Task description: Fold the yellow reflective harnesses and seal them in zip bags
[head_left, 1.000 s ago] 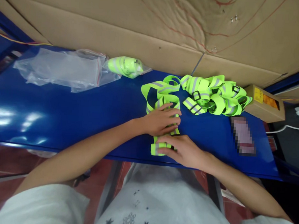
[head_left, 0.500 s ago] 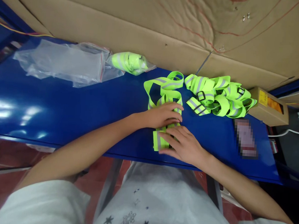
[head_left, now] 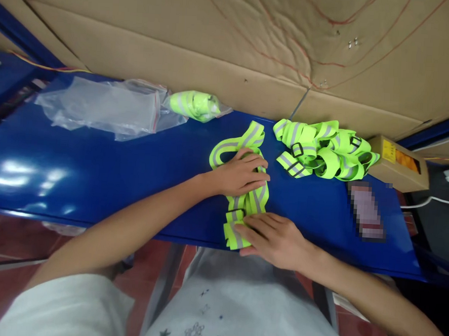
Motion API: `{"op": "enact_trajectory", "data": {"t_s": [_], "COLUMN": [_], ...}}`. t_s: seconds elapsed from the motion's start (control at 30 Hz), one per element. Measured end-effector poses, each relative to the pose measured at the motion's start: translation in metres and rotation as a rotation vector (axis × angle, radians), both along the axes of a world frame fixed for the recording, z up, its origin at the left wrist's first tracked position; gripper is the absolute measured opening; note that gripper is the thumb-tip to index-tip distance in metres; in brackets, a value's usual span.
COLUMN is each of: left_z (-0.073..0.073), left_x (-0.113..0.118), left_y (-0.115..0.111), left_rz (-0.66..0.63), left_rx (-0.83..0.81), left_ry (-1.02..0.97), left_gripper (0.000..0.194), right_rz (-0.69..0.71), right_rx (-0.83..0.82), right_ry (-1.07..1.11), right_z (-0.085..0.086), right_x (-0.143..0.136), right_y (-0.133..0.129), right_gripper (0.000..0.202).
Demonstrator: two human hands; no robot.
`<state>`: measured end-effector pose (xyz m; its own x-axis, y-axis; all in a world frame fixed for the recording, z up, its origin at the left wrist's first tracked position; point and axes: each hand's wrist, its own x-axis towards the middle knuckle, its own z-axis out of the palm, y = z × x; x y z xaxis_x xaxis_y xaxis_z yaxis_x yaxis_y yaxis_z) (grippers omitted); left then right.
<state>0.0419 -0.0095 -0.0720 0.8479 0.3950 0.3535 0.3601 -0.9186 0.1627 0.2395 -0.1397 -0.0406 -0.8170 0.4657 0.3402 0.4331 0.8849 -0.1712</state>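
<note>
A fluorescent yellow-green reflective strap [head_left: 258, 200] with a grey stripe and a black buckle lies gathered lengthwise on the blue table. My left hand [head_left: 241, 174] rests across its middle, fingers stretched out over the layers. At the near end, by the table's front edge, my right hand [head_left: 277, 239] is closed on the folded strap, thumb below and fingers on top. Beyond my left hand the far part of the strap curls in a loose loop. What lies under both palms is hidden.
A heap of similar straps [head_left: 324, 149] lies at the back right, beside a cardboard box [head_left: 397, 163] and a pixelated, phone-shaped object [head_left: 367, 209]. Clear plastic bags [head_left: 106, 105] and a bagged strap [head_left: 195, 105] lie along the back left. A cardboard panel [head_left: 179, 38] rises behind the blue table [head_left: 133, 167].
My right hand has moved toward the table's front edge with the strap's near end. The hands are farther apart, the buckle shows between them, and the far loop is drawn in and flatter.
</note>
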Motion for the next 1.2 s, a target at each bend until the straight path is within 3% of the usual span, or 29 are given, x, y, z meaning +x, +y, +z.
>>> {"op": "enact_trajectory", "data": {"t_s": [0.17,0.3,0.37,0.53,0.67,0.73,0.8,0.87,1.03,1.2], "left_z": [-0.001,-0.001,-0.001,-0.002,-0.002,-0.003,-0.003,-0.003,-0.003,-0.004], "left_x": [0.005,0.006,0.006,0.004,0.004,0.004,0.004,0.004,0.003,0.002], "left_y": [-0.003,-0.001,0.001,0.004,0.004,0.003,0.002,0.002,0.004,0.002], "left_rz": [-0.001,0.028,0.023,0.027,0.044,0.055,0.072,0.082,0.044,0.032], "left_rx": [0.091,0.068,0.055,-0.013,-0.026,-0.018,0.014,0.068,0.177,0.158], "left_ry": [0.005,0.037,0.03,-0.012,-0.053,-0.059,-0.056,-0.04,0.018,0.016], "left_gripper": [0.038,0.038,0.04,0.041,0.036,0.035,0.035,0.037,0.047,0.045], "right_rz": [0.004,0.056,0.025,-0.041,0.016,-0.011,-0.053,-0.079,-0.042,0.012], "right_rx": [-0.378,-0.561,-0.501,-0.073,0.038,0.048,0.062,0.079,0.091,-0.296], "right_ry": [0.006,-0.069,-0.049,0.014,-0.051,-0.092,-0.128,-0.173,-0.244,-0.124], "right_z": [0.02,0.02,0.014,0.0,0.001,0.001,-0.002,-0.005,-0.003,0.016], "right_x": [0.001,-0.003,-0.007,-0.007,-0.004,-0.007,-0.01,-0.013,-0.01,-0.005], "right_y": [0.005,0.021,0.026,0.03,0.022,0.014,0.005,-0.001,-0.006,-0.007], "right_gripper": [0.035,0.04,0.036,0.03,0.038,0.045,0.076,0.089,0.051,0.05]}}
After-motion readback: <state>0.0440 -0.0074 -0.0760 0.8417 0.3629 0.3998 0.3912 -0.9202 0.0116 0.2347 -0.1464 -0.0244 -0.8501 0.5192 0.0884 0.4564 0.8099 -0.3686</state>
